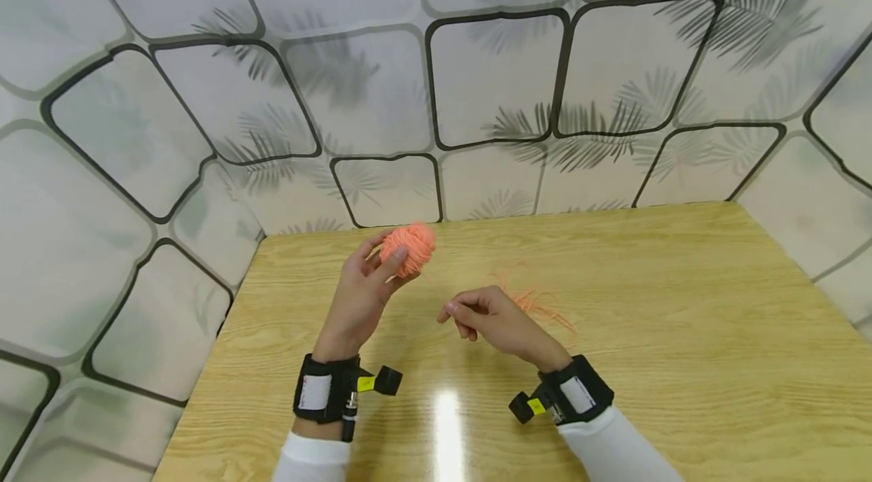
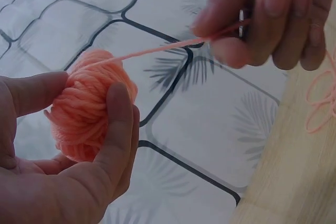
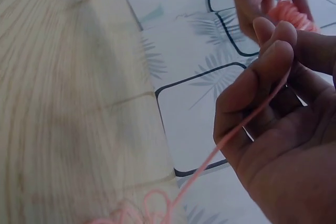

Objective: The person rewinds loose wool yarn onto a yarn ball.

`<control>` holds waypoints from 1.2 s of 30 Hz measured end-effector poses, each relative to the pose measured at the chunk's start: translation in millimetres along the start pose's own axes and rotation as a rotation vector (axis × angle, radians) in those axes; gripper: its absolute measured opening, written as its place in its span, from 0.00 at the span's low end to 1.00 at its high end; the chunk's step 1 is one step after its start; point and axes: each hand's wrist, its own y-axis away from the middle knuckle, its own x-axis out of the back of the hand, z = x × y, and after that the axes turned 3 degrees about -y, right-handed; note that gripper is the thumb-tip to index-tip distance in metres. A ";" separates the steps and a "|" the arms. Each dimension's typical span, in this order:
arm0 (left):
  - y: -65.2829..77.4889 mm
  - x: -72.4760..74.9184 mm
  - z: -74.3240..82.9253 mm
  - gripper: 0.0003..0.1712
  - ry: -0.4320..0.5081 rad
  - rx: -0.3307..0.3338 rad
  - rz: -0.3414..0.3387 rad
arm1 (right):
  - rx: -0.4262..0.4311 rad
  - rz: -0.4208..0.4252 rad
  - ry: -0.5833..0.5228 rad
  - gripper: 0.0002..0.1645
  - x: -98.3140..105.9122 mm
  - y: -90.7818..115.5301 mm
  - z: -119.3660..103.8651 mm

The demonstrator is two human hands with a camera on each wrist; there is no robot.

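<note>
My left hand [image 1: 357, 300] grips a coral-orange ball of yarn [image 1: 411, 249] between thumb and curled fingers, raised above the far left of the table. A single strand of yarn [image 2: 157, 51] runs taut from the ball to my right hand [image 1: 500, 321]. There the thumb and index finger pinch it, as the left wrist view shows. Past the right hand the strand trails down, in the right wrist view, to a loose tangle of yarn [image 1: 538, 304] on the table. That tangle lies just beyond the right hand, partly hidden by it in the head view.
The wood-grain table [image 1: 681, 315] meets a wall [image 1: 497, 81] at its back edge, covered in patterned sheeting with dark outlines and leaf prints. The same sheeting stands along the left side. Each wrist wears a black strap [image 1: 579, 391] with a small camera.
</note>
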 end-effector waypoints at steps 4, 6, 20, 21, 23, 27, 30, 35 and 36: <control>0.9 3.1 10.2 0.23 0.052 -0.014 -0.026 | -0.017 -0.037 0.009 0.19 3.4 1.3 4.3; 1.9 4.4 14.5 0.24 0.064 -0.021 -0.050 | -0.022 -0.041 0.023 0.19 5.6 0.8 7.0; 11.8 26.5 25.1 0.27 0.074 -0.010 -0.081 | -0.062 0.083 0.090 0.21 38.8 2.5 4.0; 12.4 28.6 25.1 0.27 0.083 -0.014 -0.079 | -0.062 0.089 0.085 0.21 40.7 3.4 2.4; 13.1 31.2 24.4 0.26 0.097 -0.022 -0.096 | -0.060 0.091 0.090 0.21 43.8 4.1 1.1; 16.2 29.9 23.7 0.27 0.076 -0.034 -0.221 | -0.066 0.091 0.130 0.19 47.6 1.7 1.6; 19.1 25.5 23.2 0.28 -0.077 -0.020 -0.337 | -0.063 0.112 0.169 0.19 49.7 -2.6 -0.3; 21.9 10.6 19.7 0.26 -0.475 0.018 -0.485 | -0.028 0.179 0.237 0.18 51.2 -13.4 -17.4; 22.0 6.9 18.1 0.26 -0.530 0.028 -0.506 | -0.016 0.190 0.250 0.19 51.4 -16.0 -21.8</control>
